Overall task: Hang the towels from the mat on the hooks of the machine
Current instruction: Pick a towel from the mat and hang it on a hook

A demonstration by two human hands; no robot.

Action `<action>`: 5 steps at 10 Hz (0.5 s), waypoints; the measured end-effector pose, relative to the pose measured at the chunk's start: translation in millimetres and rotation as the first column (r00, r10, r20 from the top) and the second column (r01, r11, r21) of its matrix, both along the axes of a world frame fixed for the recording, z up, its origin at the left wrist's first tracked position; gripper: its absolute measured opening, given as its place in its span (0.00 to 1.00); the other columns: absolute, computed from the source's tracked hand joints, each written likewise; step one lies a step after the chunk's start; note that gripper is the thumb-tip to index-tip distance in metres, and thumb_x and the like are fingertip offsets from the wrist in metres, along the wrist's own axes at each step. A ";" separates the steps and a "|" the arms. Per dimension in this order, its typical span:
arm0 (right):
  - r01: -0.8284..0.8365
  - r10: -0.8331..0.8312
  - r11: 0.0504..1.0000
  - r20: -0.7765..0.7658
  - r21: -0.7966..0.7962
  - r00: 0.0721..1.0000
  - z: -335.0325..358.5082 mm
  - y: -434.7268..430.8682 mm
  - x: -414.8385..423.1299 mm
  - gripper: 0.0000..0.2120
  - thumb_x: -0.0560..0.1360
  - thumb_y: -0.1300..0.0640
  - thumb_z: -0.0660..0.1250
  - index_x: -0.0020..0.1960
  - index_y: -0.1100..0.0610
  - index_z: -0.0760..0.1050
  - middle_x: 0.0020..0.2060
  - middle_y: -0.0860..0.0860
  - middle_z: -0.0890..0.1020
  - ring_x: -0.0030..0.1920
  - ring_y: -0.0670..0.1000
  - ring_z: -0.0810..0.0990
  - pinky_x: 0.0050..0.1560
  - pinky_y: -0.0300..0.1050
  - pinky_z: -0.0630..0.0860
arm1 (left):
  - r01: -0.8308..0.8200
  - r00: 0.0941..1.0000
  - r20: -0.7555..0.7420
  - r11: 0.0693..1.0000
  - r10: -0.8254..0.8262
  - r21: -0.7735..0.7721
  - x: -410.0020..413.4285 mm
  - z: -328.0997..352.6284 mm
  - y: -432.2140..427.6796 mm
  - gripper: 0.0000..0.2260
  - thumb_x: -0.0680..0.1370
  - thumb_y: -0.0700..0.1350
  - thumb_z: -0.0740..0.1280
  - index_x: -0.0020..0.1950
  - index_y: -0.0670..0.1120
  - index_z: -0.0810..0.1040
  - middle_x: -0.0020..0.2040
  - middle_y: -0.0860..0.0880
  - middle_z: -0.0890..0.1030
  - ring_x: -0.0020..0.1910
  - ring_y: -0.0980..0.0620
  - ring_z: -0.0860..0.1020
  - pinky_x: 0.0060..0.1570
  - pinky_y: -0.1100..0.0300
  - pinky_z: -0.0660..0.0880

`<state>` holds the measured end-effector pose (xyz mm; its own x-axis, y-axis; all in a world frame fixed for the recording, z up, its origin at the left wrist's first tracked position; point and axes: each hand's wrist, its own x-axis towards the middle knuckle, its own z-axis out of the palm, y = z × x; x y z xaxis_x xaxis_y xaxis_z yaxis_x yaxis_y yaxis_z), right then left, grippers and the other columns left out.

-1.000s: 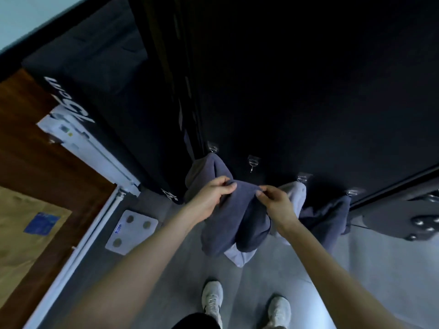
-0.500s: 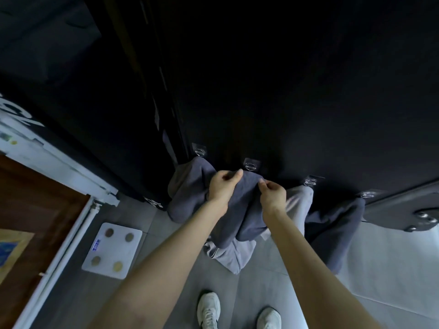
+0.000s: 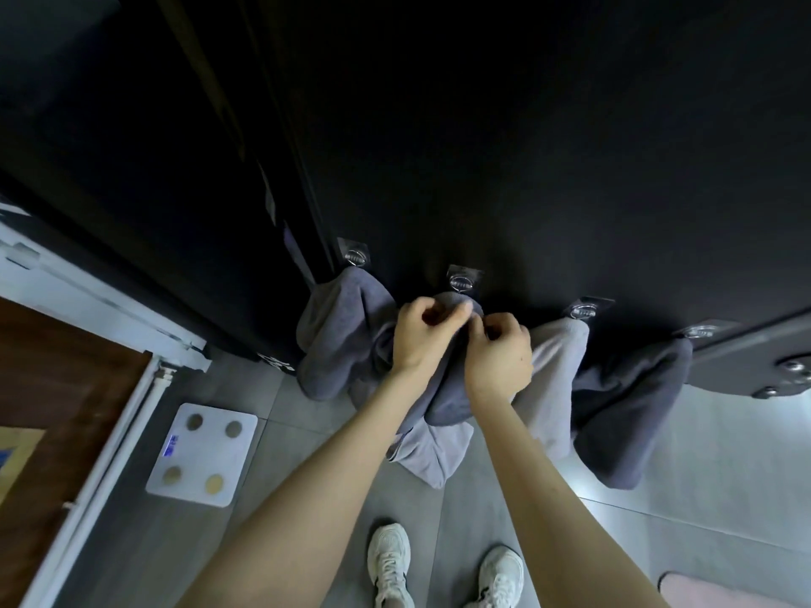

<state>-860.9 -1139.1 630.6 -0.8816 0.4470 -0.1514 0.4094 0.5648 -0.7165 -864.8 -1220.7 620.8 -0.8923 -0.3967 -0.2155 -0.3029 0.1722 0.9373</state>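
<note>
Both hands have gone up and closer together since 0.5 s ago, bringing the top of the dark grey towel right under the 2nd hook; can't tell if the cloth is on the hook yet. L hand has fingers curled, pinching the towel's bunched top edge; R hand is just beside it, fingers also curled on the same edge, knuckles twd camera. Rest of that towel hangs down btwn the forearms, w/ a light grey piece showing below it. All hooks sit in a row on the black machine panel. 1st hook carries another dark grey towel, touching the held one on the left. 3rd hook has a pale grey towel; 4th hook has a dark towel. Grey tile floor below, w/ a white bathroom scale at left, white sneakers at bottom, pink mat corner at bottom right.
</note>
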 end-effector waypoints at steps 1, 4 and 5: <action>-0.016 0.084 0.961 -0.235 0.278 0.968 -3.0 1.0 8.0 0.07 0.74 0.55 0.66 0.50 0.53 0.79 0.49 0.53 0.78 0.47 0.55 0.74 0.38 0.45 0.68 | 0.011 0.998 0.062 0.996 -0.005 -0.090 0.6 -3.9 3.7 0.16 0.69 0.60 0.69 0.37 0.48 0.74 0.36 0.51 0.79 0.37 0.56 0.78 0.34 0.67 0.70; -0.410 0.357 0.899 -0.286 -0.152 0.889 -1.7 9.6 11.8 0.26 0.68 0.73 0.55 0.62 0.57 0.75 0.57 0.51 0.79 0.59 0.50 0.76 0.62 0.45 0.72 | -0.007 0.974 0.214 0.925 -0.081 0.379 -1.5 23.9 -10.5 0.09 0.74 0.50 0.68 0.47 0.44 0.79 0.39 0.49 0.80 0.43 0.47 0.79 0.46 0.58 0.76; -0.420 0.372 0.898 -0.282 -0.131 0.884 -1.8 10.7 13.3 0.27 0.67 0.72 0.55 0.63 0.57 0.74 0.57 0.52 0.79 0.59 0.52 0.75 0.61 0.45 0.72 | -0.018 0.977 0.200 0.901 -0.076 0.433 0.3 21.9 -21.3 0.06 0.78 0.45 0.64 0.50 0.43 0.76 0.40 0.51 0.78 0.38 0.55 0.76 0.33 0.69 0.75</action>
<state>-847.7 -1128.3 628.8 -0.9982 0.0378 0.0462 -0.0217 0.4914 -0.8707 -864.4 -1242.0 642.6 -0.8186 -0.1979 -0.5391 -0.4985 -0.2212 0.8382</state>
